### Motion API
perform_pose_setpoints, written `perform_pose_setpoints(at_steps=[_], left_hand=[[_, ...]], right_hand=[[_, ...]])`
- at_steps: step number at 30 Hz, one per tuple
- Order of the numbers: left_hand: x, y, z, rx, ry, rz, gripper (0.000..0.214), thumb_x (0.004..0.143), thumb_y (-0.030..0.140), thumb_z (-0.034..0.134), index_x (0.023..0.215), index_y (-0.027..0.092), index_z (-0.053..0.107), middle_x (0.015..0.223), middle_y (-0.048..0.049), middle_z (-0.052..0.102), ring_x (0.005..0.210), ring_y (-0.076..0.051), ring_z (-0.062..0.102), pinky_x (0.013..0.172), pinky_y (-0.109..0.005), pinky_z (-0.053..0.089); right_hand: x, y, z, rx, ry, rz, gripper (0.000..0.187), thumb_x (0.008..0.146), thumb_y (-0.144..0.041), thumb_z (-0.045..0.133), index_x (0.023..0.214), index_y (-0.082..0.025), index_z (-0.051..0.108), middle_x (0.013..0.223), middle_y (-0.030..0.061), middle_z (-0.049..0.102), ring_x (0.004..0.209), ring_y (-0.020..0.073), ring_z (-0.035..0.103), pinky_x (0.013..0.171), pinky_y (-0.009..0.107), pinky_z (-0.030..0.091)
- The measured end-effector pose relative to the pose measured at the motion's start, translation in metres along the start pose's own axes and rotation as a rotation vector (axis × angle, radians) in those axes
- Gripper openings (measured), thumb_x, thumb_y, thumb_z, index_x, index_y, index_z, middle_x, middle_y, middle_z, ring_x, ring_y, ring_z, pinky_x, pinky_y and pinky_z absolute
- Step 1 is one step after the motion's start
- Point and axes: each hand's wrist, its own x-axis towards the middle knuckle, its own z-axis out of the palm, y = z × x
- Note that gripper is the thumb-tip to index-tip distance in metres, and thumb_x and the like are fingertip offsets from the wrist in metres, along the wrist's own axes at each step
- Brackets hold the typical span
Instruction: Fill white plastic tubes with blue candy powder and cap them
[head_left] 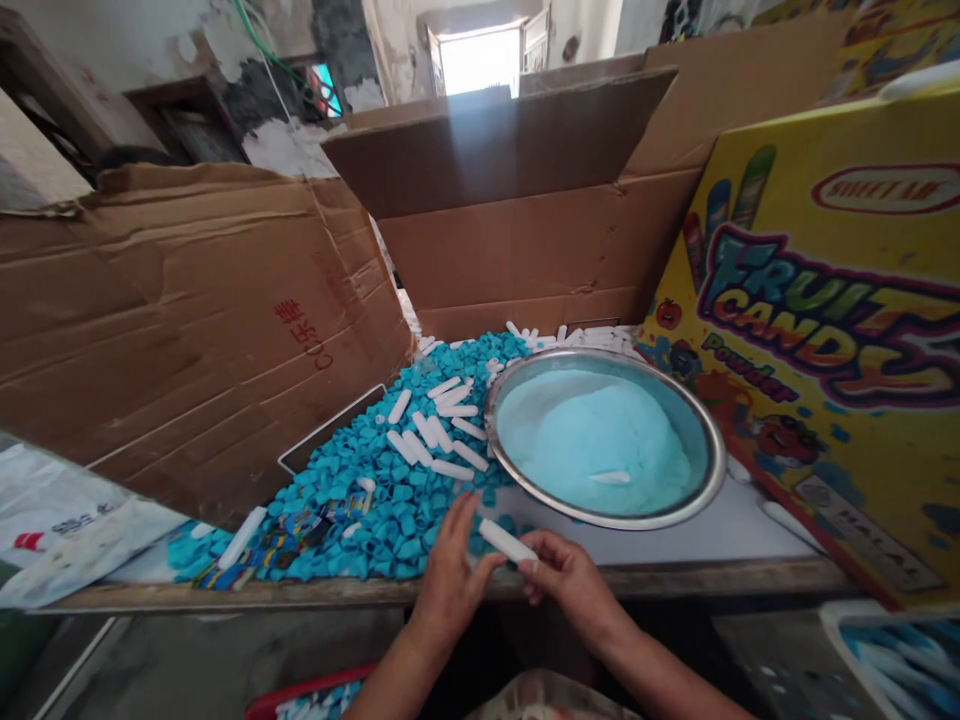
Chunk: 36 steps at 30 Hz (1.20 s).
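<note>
My right hand point(564, 577) pinches a white plastic tube point(505, 541) at the table's front edge. My left hand point(452, 572) is beside it, fingers stretched toward the tube's other end and over a heap of small blue caps point(390, 480). What the left fingertips hold, if anything, is hidden. More white tubes point(439, 430) lie on the caps. A steel bowl point(709, 470) of pale blue powder point(592, 440) sits just beyond my right hand, with one white tube lying in the powder.
Brown cardboard boxes point(187, 320) wall in the table at left and back. A yellow "Fruit Candy" carton point(832, 330) leans at right. Printed wrappers point(300, 530) lie among the caps. A white plastic bag point(60, 520) sits at far left. A tray of filled tubes point(907, 650) is at lower right.
</note>
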Motion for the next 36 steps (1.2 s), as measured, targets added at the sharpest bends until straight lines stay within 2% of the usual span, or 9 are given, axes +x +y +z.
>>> perform_pose_setpoints(at_steps=[4, 9, 14, 16, 19, 23, 27, 31, 36], left_hand=[[-0.012, -0.01, 0.013, -0.689, -0.025, -0.475, 0.049, 0.062, 0.034, 0.071, 0.106, 0.014, 0.061, 0.111, -0.0153, 0.061, 0.098, -0.032, 0.058, 0.075, -0.04, 0.05], [-0.025, -0.007, 0.018, -1.103, 0.031, -0.585, 0.048, 0.052, 0.028, 0.081, 0.097, 0.018, 0.067, 0.106, -0.011, 0.066, 0.102, -0.027, 0.057, 0.082, -0.033, 0.047], [-0.034, -0.011, 0.019, -0.972, -0.038, -0.505, 0.041, 0.058, 0.034, 0.077, 0.093, 0.014, 0.067, 0.087, -0.0074, 0.069, 0.078, -0.02, 0.062, 0.074, -0.028, 0.047], [-0.034, -0.013, 0.019, -0.945, -0.025, -0.468, 0.039, 0.061, 0.037, 0.076, 0.091, 0.014, 0.066, 0.082, -0.006, 0.069, 0.076, -0.019, 0.061, 0.072, -0.028, 0.047], [-0.029, -0.012, 0.015, -0.98, 0.042, -0.475, 0.038, 0.062, 0.039, 0.074, 0.09, 0.016, 0.062, 0.082, -0.006, 0.068, 0.082, -0.022, 0.062, 0.069, -0.031, 0.05], [-0.023, -0.006, 0.005, -0.976, 0.055, -0.495, 0.043, 0.064, 0.044, 0.071, 0.096, 0.02, 0.055, 0.07, -0.001, 0.062, 0.066, -0.02, 0.061, 0.049, -0.03, 0.052], [-0.024, -0.006, 0.002, -0.938, 0.001, -0.472, 0.042, 0.067, 0.045, 0.068, 0.095, 0.018, 0.054, 0.065, 0.0013, 0.058, 0.057, -0.015, 0.056, 0.041, -0.023, 0.048], [-0.03, -0.011, 0.004, -0.839, -0.064, -0.436, 0.036, 0.068, 0.043, 0.067, 0.089, 0.015, 0.058, 0.066, -0.0002, 0.057, 0.061, -0.015, 0.054, 0.045, -0.022, 0.047], [-0.031, -0.012, 0.011, -0.695, -0.197, -0.398, 0.03, 0.073, 0.038, 0.063, 0.091, 0.014, 0.06, 0.071, -0.0024, 0.059, 0.066, -0.015, 0.053, 0.051, -0.022, 0.046]], right_hand=[[-0.008, 0.01, 0.004, 0.048, 0.023, -0.052, 0.034, 0.069, -0.049, 0.06, 0.076, -0.018, 0.05, 0.05, -0.0061, 0.051, 0.043, 0.0078, 0.046, 0.045, 0.02, 0.038], [-0.012, 0.017, 0.019, 0.164, -0.071, 0.032, 0.043, 0.065, -0.058, 0.06, 0.074, -0.018, 0.046, 0.059, -0.0032, 0.056, 0.042, 0.0081, 0.048, 0.041, 0.02, 0.039], [-0.01, 0.013, 0.02, 0.051, -0.165, 0.055, 0.042, 0.068, -0.06, 0.053, 0.074, -0.018, 0.047, 0.061, -0.0012, 0.056, 0.044, 0.0103, 0.05, 0.042, 0.022, 0.04], [-0.007, 0.007, 0.011, -0.238, -0.142, -0.017, 0.036, 0.078, -0.052, 0.044, 0.07, -0.018, 0.05, 0.061, 0.0008, 0.056, 0.052, 0.0132, 0.053, 0.049, 0.025, 0.042], [0.005, -0.005, -0.007, -0.818, 0.035, -0.14, 0.026, 0.084, -0.03, 0.038, 0.074, -0.017, 0.058, 0.077, 0.0073, 0.061, 0.074, 0.0188, 0.057, 0.067, 0.03, 0.043], [0.023, -0.012, -0.017, -1.25, 0.082, -0.07, 0.021, 0.08, -0.018, 0.044, 0.093, -0.017, 0.061, 0.098, 0.0112, 0.061, 0.089, 0.0212, 0.057, 0.074, 0.028, 0.041], [0.027, -0.006, -0.012, -1.287, 0.057, -0.087, 0.021, 0.075, -0.014, 0.051, 0.093, -0.018, 0.06, 0.102, 0.0111, 0.059, 0.088, 0.0212, 0.057, 0.073, 0.028, 0.041], [0.017, 0.005, -0.016, -1.062, 0.078, -0.198, 0.019, 0.069, -0.008, 0.05, 0.084, -0.018, 0.056, 0.092, 0.0072, 0.059, 0.081, 0.0188, 0.056, 0.072, 0.027, 0.042], [0.005, 0.01, -0.028, -0.835, 0.123, -0.341, 0.014, 0.074, -0.011, 0.044, 0.08, -0.019, 0.054, 0.08, 0.0037, 0.059, 0.076, 0.0171, 0.055, 0.07, 0.027, 0.043]])
